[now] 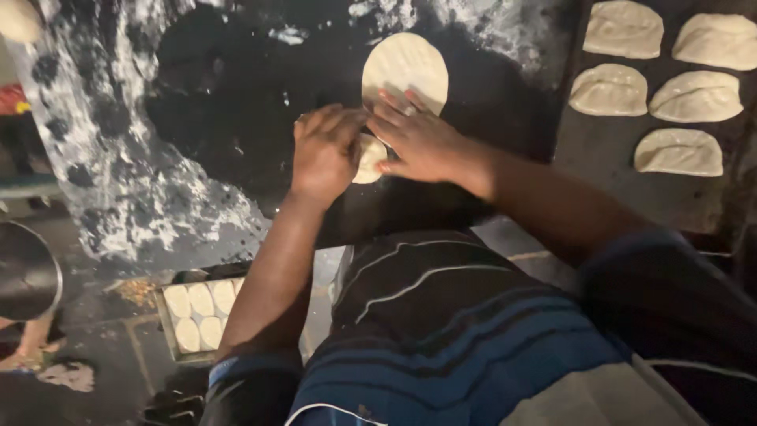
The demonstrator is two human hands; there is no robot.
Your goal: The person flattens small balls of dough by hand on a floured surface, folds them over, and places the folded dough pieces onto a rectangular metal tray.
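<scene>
One head-worn camera looks steeply down, close over the dark worktop (236, 102).

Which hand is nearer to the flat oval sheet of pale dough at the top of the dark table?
Right. The right hand has its fingertips at the lower edge of the flat oval dough sheet; the left hand sits lower and left, clear of it.

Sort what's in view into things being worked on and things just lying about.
In hand:
left hand
right hand
dough sheet, pressed under both hands
floured dark worktop

Lying about:
five folded dough pieces at right
tray of dough rounds below
round pan, left edge
</scene>
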